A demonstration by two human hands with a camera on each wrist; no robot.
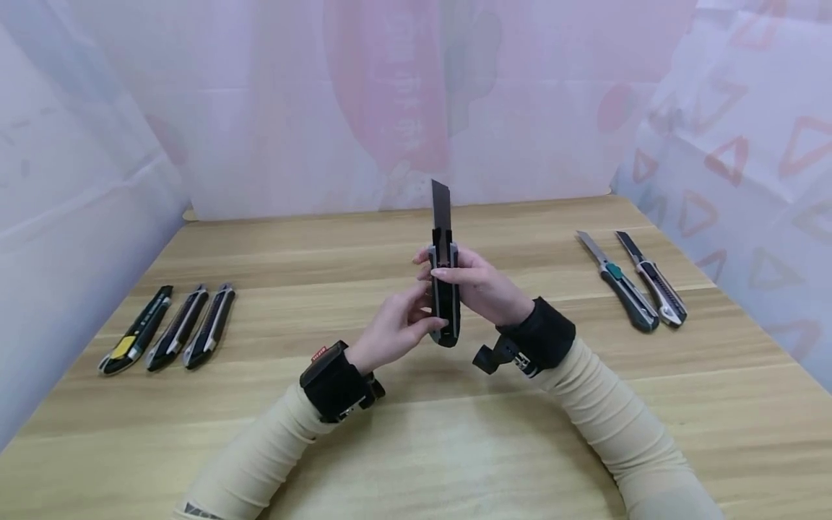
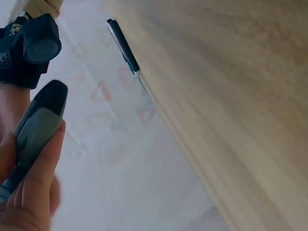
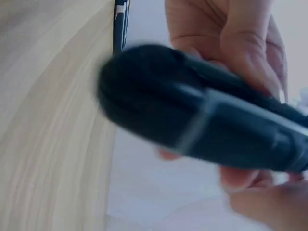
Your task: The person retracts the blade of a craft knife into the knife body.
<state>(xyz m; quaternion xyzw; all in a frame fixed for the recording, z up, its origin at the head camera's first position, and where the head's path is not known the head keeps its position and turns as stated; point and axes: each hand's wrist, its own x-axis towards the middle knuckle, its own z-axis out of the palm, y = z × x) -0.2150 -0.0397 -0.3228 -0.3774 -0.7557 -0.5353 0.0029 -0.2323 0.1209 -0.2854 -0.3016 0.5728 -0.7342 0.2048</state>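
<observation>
No text legible. Pale column of characters on red shape of back sheet, too faint to read. Red tag with light lettering on black left wristband, too small to make out. Reddish triangle outlines printed on right-hand sheet.

Black-grey knife — blade extended

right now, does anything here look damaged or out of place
No damage shows. Bare blades stand out: the held black plastic utility knife and, at right, the grey-green utility knife and silver-black utility knife expose theirs, unlike three dark cutters at left.
</observation>
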